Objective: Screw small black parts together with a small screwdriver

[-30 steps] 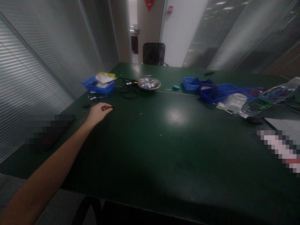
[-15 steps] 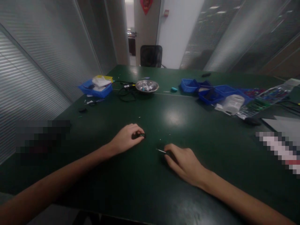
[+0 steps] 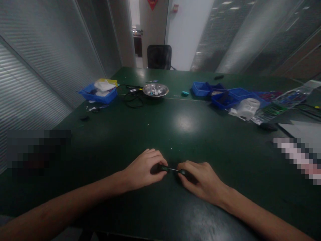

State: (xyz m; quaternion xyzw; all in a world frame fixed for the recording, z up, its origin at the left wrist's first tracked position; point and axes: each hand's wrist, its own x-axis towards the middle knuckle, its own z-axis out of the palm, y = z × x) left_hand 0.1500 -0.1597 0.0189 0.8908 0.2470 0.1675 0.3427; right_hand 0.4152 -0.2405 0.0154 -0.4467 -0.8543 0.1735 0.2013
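My left hand (image 3: 147, 169) is closed around a small dark piece (image 3: 164, 168), which sticks out between thumb and fingers; its kind is too blurred to make out. Opposite it, my right hand (image 3: 200, 179) grips a thin tool with a dark handle and a slim metal shaft (image 3: 174, 170), which looks like a small screwdriver. The shaft points left and its tip meets the dark piece; whether it sits inside cannot be seen. Both hands are low over the green table (image 3: 125, 140), close together.
A metal bowl (image 3: 150, 95) with small white bits stands at the back, beside a black cable (image 3: 134, 106). Blue bins (image 3: 107, 98) are at the left, more blue trays (image 3: 200, 89) at the right. A plastic bottle (image 3: 283, 103), a white pack (image 3: 247, 108) and a teal piece (image 3: 185, 93) lie around.
My left hand has moved right and toward me with the dark piece, closing the gap to the right hand. The tool's tip, apart before, now meets the piece.
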